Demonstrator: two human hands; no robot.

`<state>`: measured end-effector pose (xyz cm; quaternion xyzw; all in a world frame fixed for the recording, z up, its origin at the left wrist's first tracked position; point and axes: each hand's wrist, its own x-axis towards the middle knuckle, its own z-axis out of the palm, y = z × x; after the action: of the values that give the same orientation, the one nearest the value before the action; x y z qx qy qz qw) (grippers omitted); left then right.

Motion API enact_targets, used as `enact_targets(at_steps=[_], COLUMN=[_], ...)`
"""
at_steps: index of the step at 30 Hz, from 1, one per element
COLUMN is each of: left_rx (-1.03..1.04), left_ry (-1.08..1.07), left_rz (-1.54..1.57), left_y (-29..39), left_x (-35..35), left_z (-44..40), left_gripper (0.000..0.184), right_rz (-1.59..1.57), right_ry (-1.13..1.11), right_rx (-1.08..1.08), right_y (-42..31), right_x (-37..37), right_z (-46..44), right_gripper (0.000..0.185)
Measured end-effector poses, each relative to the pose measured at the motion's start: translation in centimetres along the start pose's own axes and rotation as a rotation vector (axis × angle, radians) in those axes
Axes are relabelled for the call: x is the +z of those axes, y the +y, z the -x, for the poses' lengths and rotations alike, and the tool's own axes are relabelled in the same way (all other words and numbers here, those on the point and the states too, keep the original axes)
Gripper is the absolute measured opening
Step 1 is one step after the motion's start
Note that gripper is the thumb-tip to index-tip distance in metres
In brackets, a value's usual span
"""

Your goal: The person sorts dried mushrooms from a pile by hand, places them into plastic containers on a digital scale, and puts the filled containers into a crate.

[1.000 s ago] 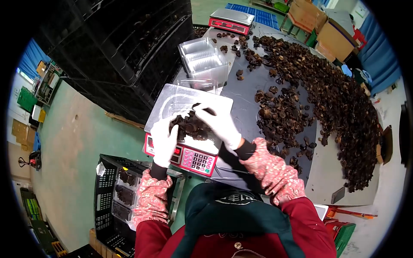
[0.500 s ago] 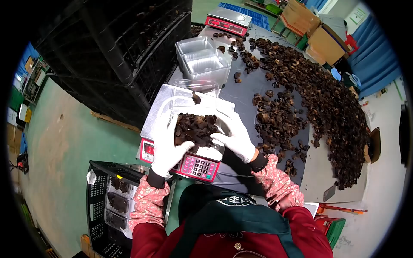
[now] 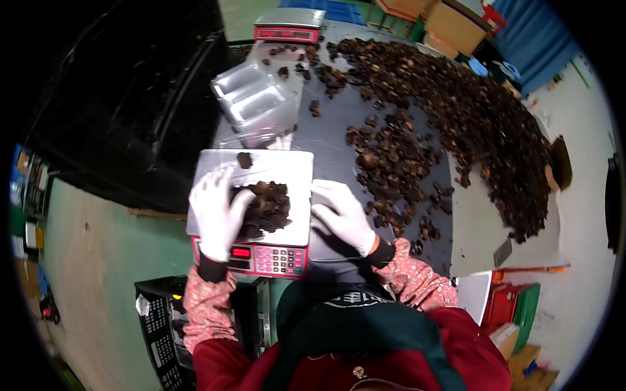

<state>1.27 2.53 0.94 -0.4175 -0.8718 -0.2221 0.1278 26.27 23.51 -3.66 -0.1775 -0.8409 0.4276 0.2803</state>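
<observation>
A heap of dark dried wood ear mushrooms (image 3: 268, 207) lies on the silver pan of a red-based digital scale (image 3: 300, 171), apparently in a clear plastic tray whose edges are hard to make out. At the heap's left side is my white-gloved left hand (image 3: 217, 212), fingers apart and thumb reaching to the mushrooms. Just off the pan's right edge, my white-gloved right hand (image 3: 344, 217) has its fingers stretched out and holds nothing. One loose mushroom piece (image 3: 244, 160) sits near the back of the pan. Red digits are lit on the display (image 3: 241, 253).
Stacked clear plastic trays (image 3: 255, 104) stand behind the scale. A second scale (image 3: 289, 27) is farther back. Loose mushrooms (image 3: 394, 166) cover much of the table's right side. A large black crate (image 3: 124, 111) stands at left; a black basket (image 3: 158, 332) is below.
My right hand has moved off the mushrooms to the right of the scale. My left hand stays on the left side. The view has shifted, and the scale looks squarer to me.
</observation>
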Motion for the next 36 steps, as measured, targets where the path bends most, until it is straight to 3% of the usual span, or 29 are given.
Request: enact_targets(at_steps=[1, 2, 3, 4, 5, 6, 8, 11, 14, 17, 21, 23, 24, 26, 29, 32, 36], left_rx=[0.139, 0.118, 0.076, 0.148, 0.12, 0.091, 0.06, 0.021, 0.147, 0.162, 0.142, 0.079, 0.058, -0.048, -0.074, -0.146, -0.375], left_ry=[0.158, 0.105, -0.169, -0.071, -0.195, -0.318, -0.281, -0.15, 0.046, 0.042, -0.108, -0.097, -0.042, 0.045, 0.127, 0.174, 0.174], left_rz=[-0.011, -0.091, -0.265, -0.274, -0.301, -0.338, -0.229, -0.077, 0.194, 0.14, -0.053, -0.018, -0.007, 0.022, 0.066, 0.105, 0.436], left_y=[-0.6, -1.8, -1.7, -3.0, -2.6, -2.3, -4.9, -4.0, -0.8, 0.9, 2.0, 2.0, 1.9, 2.5, 2.9, 2.4, 0.9], left_x=[0.9, 2.6, 3.9, 5.1, 5.2, 5.1, 7.5, 5.8, 1.1, -0.8, -1.3, -2.1, -2.5, -2.9, -3.2, -3.2, -2.6], left_z=[-0.4, -1.8, -4.3, -4.3, -5.3, -6.3, -6.8, -6.2, -3.5, 1.6, 6.9, 8.0, 8.4, 9.1, 9.9, 10.6, 11.1], left_gripper=[0.027, 0.03, 0.034, 0.036, 0.031, 0.027, 0.019, 0.014, 0.018, 0.025, 0.044, 0.054, 0.052, 0.048, 0.043, 0.041, 0.039], right_rz=[-0.044, -0.056, -0.114, -0.217, -0.244, -0.162, 0.012, 0.276, 0.605, 0.789, 0.87, 0.877, 0.857, 0.771, 0.617, 0.443, 0.378], right_ry=[0.041, 0.101, 0.167, 0.195, 0.298, 0.35, 0.425, 0.339, 0.13, 0.012, 0.007, -0.028, -0.045, -0.045, -0.044, 0.06, -0.014], right_rx=[0.042, 0.117, 0.324, 0.479, 0.551, 0.604, 0.774, 0.516, 0.276, 0.289, 0.228, 0.132, 0.073, -0.109, -0.258, -0.197, -0.169], right_y=[0.9, 1.6, 3.4, 5.4, 7.2, 8.4, 9.8, 8.5, 8.2, 9.8, 10.3, 10.6, 11.0, 11.5, 12.9, 14.2, 14.9], right_x=[-0.5, -2.1, -5.5, -7.1, -9.0, -10.9, -13.3, -12.5, -9.3, -5.2, -3.4, -3.1, -3.0, -3.3, -3.9, -4.0, -4.7], right_z=[-0.2, 1.0, 3.5, 4.0, 5.3, 6.9, 9.3, 11.0, 10.7, 9.0, 4.4, 3.3, 3.2, 3.6, 4.4, 4.2, 2.1], right_gripper=[0.023, 0.02, 0.021, 0.021, 0.023, 0.024, 0.025, 0.033, 0.069, 0.096, 0.1, 0.087, 0.08, 0.048, 0.029, 0.021, 0.013])
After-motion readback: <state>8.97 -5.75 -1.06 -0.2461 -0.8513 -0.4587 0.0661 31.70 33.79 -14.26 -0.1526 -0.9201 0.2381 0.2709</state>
